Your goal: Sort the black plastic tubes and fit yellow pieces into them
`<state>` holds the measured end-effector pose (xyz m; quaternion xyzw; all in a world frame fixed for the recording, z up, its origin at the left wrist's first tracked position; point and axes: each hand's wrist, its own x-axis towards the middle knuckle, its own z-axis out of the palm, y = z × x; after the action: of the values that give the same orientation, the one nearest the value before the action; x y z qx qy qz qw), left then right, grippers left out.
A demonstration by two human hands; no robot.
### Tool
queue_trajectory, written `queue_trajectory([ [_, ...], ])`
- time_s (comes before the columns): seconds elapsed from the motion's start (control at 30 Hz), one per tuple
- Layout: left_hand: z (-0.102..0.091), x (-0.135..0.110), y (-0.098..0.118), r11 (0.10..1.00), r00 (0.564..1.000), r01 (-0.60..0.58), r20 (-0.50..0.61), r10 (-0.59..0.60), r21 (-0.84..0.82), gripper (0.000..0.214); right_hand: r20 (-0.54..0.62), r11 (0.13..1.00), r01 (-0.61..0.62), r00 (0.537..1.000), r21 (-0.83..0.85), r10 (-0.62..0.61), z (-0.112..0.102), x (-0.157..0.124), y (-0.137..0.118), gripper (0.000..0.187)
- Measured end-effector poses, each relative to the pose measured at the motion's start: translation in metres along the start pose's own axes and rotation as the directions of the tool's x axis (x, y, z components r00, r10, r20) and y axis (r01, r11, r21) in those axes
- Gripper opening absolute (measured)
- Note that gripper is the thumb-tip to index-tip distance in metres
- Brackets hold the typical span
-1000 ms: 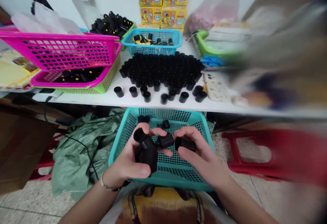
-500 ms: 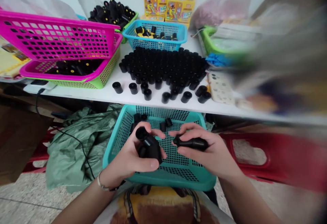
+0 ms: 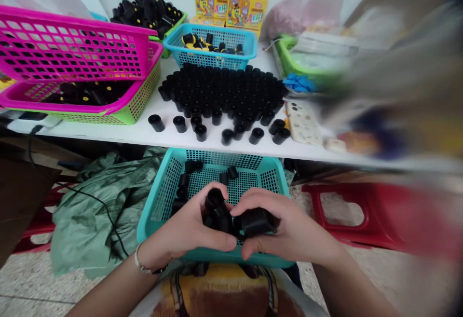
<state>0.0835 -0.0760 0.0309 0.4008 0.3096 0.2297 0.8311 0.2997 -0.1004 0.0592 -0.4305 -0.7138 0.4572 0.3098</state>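
Evidently, both hands are loaded, and we find them close together above the near half of a teal basket [image 3: 142,225]. The left hand [image 3: 204,225] has its fingers closed around a black tube [image 3: 216,202], its open mouth facing up and slightly back toward the camera. Darker parts sit lower in the same grip; we cannot tell whether they belong to one piece or several. The right hand [image 3: 285,225] has its fingers clamped on a black cylinder [image 3: 256,222] between the upper fingers and the thumb.

We note the governing relation: the cylinder lies just to the right of the left fingers, its long axis running roughly sideways, one end pointing at them, whereas the tube stands steeply tilted. The right hand is the nearer to the cylinder, since it holds it. Whether the two parts touch, we cannot tell.

Beyond the fingers, loose black pieces [image 3: 232,172] lie in the basket. Farther off, on the white tabletop [image 3: 133,136], we record a dense block of upright black cups [image 3: 220,88].
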Motion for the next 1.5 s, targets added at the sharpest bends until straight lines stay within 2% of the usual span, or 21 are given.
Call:
queue_trajectory([
  [0.13,0.003,0.002,-0.008,0.986,0.995,0.091,-0.032,-0.097,-0.142,0.049,0.032,0.996,-0.092,0.995,-0.022,0.092,0.000,-0.004,-0.007,0.039],
  [0.27,0.008,0.005,-0.015,0.962,0.987,0.132,-0.058,-0.150,-0.238,0.045,0.128,0.997,-0.068,0.989,-0.048,0.074,0.001,-0.007,-0.014,0.034],
  [0.3,0.009,0.005,-0.016,0.957,0.985,0.132,-0.073,-0.155,-0.258,0.044,0.098,0.997,-0.047,0.994,-0.053,0.052,0.001,-0.007,-0.015,0.032],
  [0.37,0.010,0.005,-0.016,0.946,0.981,0.118,-0.114,-0.159,-0.302,0.040,-0.044,0.999,-0.008,0.999,-0.051,0.006,0.003,-0.007,-0.014,0.028],
  [0.47,0.008,0.004,-0.014,0.918,0.980,0.044,-0.162,-0.116,-0.394,0.035,-0.286,0.995,0.009,0.958,0.097,0.019,0.008,-0.009,-0.007,0.029],
  [0.57,0.004,0.004,-0.012,0.887,0.971,-0.047,-0.231,-0.068,-0.460,0.035,-0.377,0.974,0.060,0.926,0.221,0.028,0.019,-0.011,0.000,0.029],
  [0.63,0.004,0.003,-0.011,0.889,0.967,-0.069,-0.249,-0.052,-0.453,0.037,-0.433,0.975,0.102,0.901,0.196,-0.008,0.026,-0.011,0.004,0.034],
  [0.73,0.005,0.002,-0.011,0.906,0.975,-0.076,-0.222,-0.020,-0.417,0.038,-0.524,0.979,0.076,0.851,0.188,0.035,0.035,-0.008,0.006,0.040],
  [0.83,0.009,0.002,-0.010,0.918,0.974,-0.071,-0.226,-0.021,-0.389,0.037,-0.546,0.977,0.039,0.834,0.210,0.084,0.037,-0.006,0.005,0.037],
  [0.97,0.011,0.001,-0.009,0.937,0.970,-0.073,-0.241,-0.012,-0.342,0.036,-0.529,0.982,0.058,0.848,0.179,0.046,0.036,-0.007,0.005,0.037],
  [1.07,0.011,0.000,-0.009,0.963,0.955,-0.124,-0.293,0.050,-0.239,0.035,-0.539,0.997,0.069,0.841,0.024,-0.045,0.032,-0.008,0.008,0.034],
  [1.13,0.010,-0.001,-0.008,0.984,0.941,-0.134,-0.326,0.090,-0.117,0.034,-0.507,0.981,0.072,0.848,-0.180,-0.155,0.027,-0.008,0.011,0.032],
  [1.2,0.008,-0.001,-0.008,0.994,0.938,-0.108,-0.329,0.110,0.025,0.031,-0.398,0.933,0.112,0.882,-0.343,-0.252,0.023,-0.008,0.012,0.029],
  [1.3,0.006,0.000,-0.010,0.985,0.952,-0.060,-0.288,0.106,0.163,0.025,-0.182,0.902,0.215,0.937,-0.373,-0.299,0.019,-0.005,0.011,0.025],
  [1.43,0.003,0.002,-0.010,0.991,0.963,-0.063,-0.252,0.092,0.122,0.022,0.024,0.846,0.246,0.963,-0.473,-0.267,0.020,-0.004,0.005,0.037],
  [1.5,0.001,0.002,-0.008,0.995,0.966,-0.076,-0.241,0.090,0.065,0.024,0.056,0.825,0.248,0.965,-0.508,-0.256,0.017,-0.005,0.006,0.040],
])
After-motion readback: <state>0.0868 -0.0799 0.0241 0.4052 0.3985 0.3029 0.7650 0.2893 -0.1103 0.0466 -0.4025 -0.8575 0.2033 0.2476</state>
